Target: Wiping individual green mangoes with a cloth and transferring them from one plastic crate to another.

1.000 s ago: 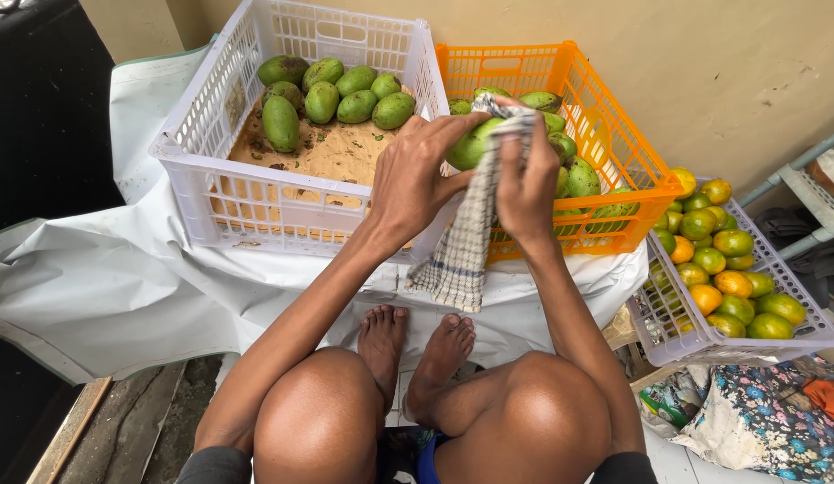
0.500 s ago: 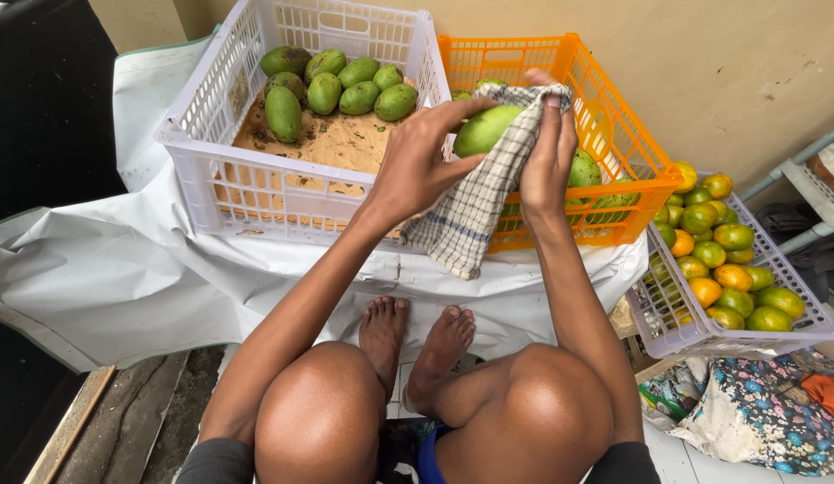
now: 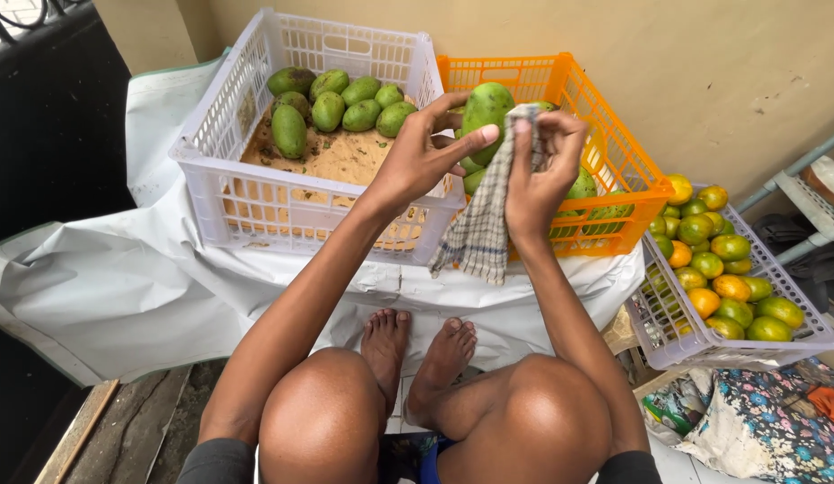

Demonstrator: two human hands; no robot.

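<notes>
At the far left a white sheet (image 3: 121, 278) covers the floor and runs under the crates. On it stands a white plastic crate (image 3: 221, 134) with a lattice wall; a small pile of green mangoes (image 3: 332, 108) lies at its far end, and the rest of its bottom is bare brown lining flecked with bits of debris.

Above the crate's right corner the left hand (image 3: 417, 161) grasps a green mango (image 3: 486, 112), fingers curled behind it and the thumb pressed against its front. The fruit is held upright in the air, over the seam between the white crate and the orange one. Just beside it, the right hand (image 3: 538, 170) has its grip clenched on a checked cloth (image 3: 484, 224), pinching the upper end against the mango's right side; the remainder of the cloth hangs down loose in front of the crates.

Behind both hands sits an orange crate (image 3: 605, 152). It holds more green mangoes, but the hands, the cloth and the held fruit hide most of them, so their number cannot be made out.

To the right, a lower grey basket (image 3: 677, 336) is filled with small round citrus fruit (image 3: 717, 264), some green, some orange. Its near corner rests by a flowered fabric (image 3: 775, 421), which is cut off by the frame's edge. Bare knees and feet fill the bottom.
</notes>
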